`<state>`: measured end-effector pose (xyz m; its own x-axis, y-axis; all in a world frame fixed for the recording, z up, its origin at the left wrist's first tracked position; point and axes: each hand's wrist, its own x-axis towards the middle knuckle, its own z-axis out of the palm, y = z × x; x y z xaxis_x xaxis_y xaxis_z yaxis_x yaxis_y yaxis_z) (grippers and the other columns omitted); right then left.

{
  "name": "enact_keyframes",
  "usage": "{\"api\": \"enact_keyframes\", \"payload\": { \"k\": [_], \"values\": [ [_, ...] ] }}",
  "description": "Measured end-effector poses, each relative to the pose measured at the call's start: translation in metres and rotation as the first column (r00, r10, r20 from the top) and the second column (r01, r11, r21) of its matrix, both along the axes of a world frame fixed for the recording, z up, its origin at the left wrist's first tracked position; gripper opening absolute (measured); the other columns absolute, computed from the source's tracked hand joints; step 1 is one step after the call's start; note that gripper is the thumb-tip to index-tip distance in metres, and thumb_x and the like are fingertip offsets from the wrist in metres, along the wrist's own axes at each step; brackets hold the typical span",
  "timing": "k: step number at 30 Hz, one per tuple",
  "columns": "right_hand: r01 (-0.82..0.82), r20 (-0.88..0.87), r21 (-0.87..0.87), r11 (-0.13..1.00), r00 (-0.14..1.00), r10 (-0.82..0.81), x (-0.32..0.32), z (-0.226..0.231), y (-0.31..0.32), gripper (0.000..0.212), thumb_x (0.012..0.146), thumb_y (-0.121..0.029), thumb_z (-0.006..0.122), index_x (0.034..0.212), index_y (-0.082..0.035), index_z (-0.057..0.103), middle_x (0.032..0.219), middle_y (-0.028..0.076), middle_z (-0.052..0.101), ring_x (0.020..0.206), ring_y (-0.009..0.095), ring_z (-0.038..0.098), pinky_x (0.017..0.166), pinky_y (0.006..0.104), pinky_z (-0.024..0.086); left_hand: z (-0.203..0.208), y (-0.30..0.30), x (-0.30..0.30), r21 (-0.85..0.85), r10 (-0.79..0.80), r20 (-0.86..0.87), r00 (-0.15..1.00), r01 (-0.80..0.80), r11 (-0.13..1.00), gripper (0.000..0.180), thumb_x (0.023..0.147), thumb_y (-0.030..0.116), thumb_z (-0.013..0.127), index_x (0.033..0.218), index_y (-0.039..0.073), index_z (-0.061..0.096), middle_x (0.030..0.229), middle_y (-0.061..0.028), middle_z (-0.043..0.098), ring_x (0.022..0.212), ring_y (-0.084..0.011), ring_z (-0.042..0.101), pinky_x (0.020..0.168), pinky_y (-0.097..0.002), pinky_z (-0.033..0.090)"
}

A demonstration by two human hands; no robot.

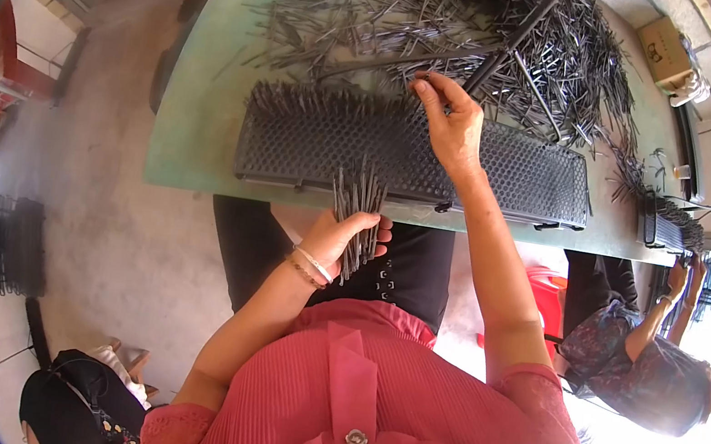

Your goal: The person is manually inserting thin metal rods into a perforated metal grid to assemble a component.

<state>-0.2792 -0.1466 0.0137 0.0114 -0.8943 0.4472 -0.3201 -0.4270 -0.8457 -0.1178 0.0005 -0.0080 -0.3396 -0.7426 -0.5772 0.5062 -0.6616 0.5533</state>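
Note:
A bundle of thin dark strips [360,195] stands roughly upright in my left hand [341,243], fingers wrapped round it, just in front of the table's near edge. My right hand [454,131] hovers over a long black rack [509,176] full of small round holes, thumb and fingertips pinched together. What those fingertips hold, if anything, is too small to make out. Upright dark strips [322,107] crowd the rack's far left rows, while holes show bare in its nearer rows and at its right. My right hand and forearm cover part of the rack.
Loose dark strips [571,70] lie heaped across the far part of the green table [199,98]. Dark bars [521,35] stand over the heap. A cardboard box [664,52] is at the far right. Another person [648,358] works at a similar rack [667,227] on the right.

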Motion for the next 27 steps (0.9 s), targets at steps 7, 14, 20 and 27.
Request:
{"api": "enact_keyframes", "payload": {
  "k": [7,14,20,27],
  "values": [
    [0.020,-0.026,0.033,0.999,0.999,-0.019,0.002,-0.010,0.005,0.019,0.088,-0.012,0.063,0.103,0.000,0.065,0.089,0.007,0.070,0.084,0.009,0.064,0.075,0.0220,0.049,0.002,-0.001,0.001,-0.011,-0.015,0.009,1.000,0.016,1.000,0.022,0.083,0.011,0.060,0.100,-0.004,0.059,0.093,-0.0132,0.065,0.081,-0.0204,0.065,0.067,-0.0326,0.056],
    [0.114,-0.008,-0.055,0.992,0.993,-0.115,0.008,-0.010,0.007,0.018,0.083,-0.012,0.067,0.098,-0.002,0.067,0.086,0.011,0.067,0.069,0.017,0.062,0.064,0.0283,0.049,-0.004,-0.003,0.001,0.003,-0.039,-0.013,0.999,0.039,0.999,0.022,0.084,0.010,0.059,0.101,-0.002,0.058,0.094,-0.0135,0.065,0.082,-0.0207,0.064,0.067,-0.0328,0.056],
    [0.119,-0.083,-0.116,0.986,0.988,-0.129,0.006,-0.004,0.012,0.019,0.082,-0.010,0.068,0.099,-0.002,0.066,0.086,0.012,0.067,0.072,0.020,0.065,0.064,0.0296,0.050,-0.005,-0.002,0.000,0.009,-0.027,0.008,1.000,0.027,1.000,0.022,0.084,0.010,0.059,0.102,-0.003,0.058,0.094,-0.0138,0.065,0.081,-0.0209,0.064,0.067,-0.0335,0.056],
    [0.096,-0.064,-0.130,0.987,0.992,-0.105,0.008,-0.004,0.011,0.019,0.082,-0.008,0.067,0.100,-0.002,0.065,0.086,0.012,0.067,0.074,0.020,0.066,0.066,0.0293,0.051,-0.005,-0.002,0.001,-0.016,-0.035,0.021,0.999,0.036,0.999,0.022,0.084,0.009,0.059,0.102,-0.003,0.058,0.094,-0.0146,0.065,0.081,-0.0210,0.064,0.067,-0.0341,0.056]
  ]
}}
